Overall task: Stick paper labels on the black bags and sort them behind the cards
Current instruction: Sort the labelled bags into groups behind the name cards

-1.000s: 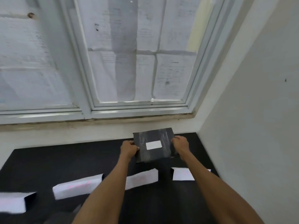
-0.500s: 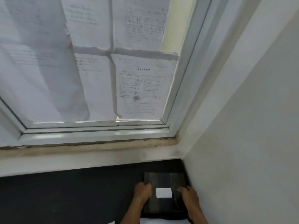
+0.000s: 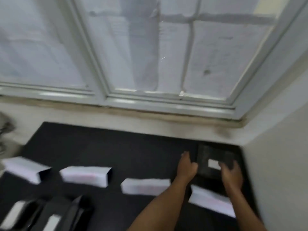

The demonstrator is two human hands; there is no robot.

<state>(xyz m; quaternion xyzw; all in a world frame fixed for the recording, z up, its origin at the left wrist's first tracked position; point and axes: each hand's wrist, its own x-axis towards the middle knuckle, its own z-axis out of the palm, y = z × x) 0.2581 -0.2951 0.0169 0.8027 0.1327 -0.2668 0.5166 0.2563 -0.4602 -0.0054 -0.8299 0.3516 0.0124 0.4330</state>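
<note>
Left hand (image 3: 186, 167): fingers (image 3: 185, 155) extended and released, pointing away from the person, gripping nothing; the thumb side lies at the left edge of the black bag (image 3: 210, 152), and blur prevents confirming contact. Right hand (image 3: 232, 175): palm down, fingers loosely spread and uncurled, laid over the bag's near right portion, with no grasp evident. Both forearms enter from the bottom edge and run forward and to the right. The bag lies flat on the black mat (image 3: 116, 147) in the far right corner, between the two hands, close to the side wall (image 3: 275, 172). A white paper label (image 3: 213, 164) sits on its upper face, just left of the right hand's fingertips. The bag is behind the rightmost card (image 3: 210, 200), a folded white card partly crossed by the right forearm. Three more folded white cards (image 3: 85, 175) stand in a row to the left, spaced apart across the mat. At the lower left are further black bags (image 3: 66, 212) with white strips on them; details are blurred. A papered window (image 3: 150, 47) runs along the far side above the sill.
</note>
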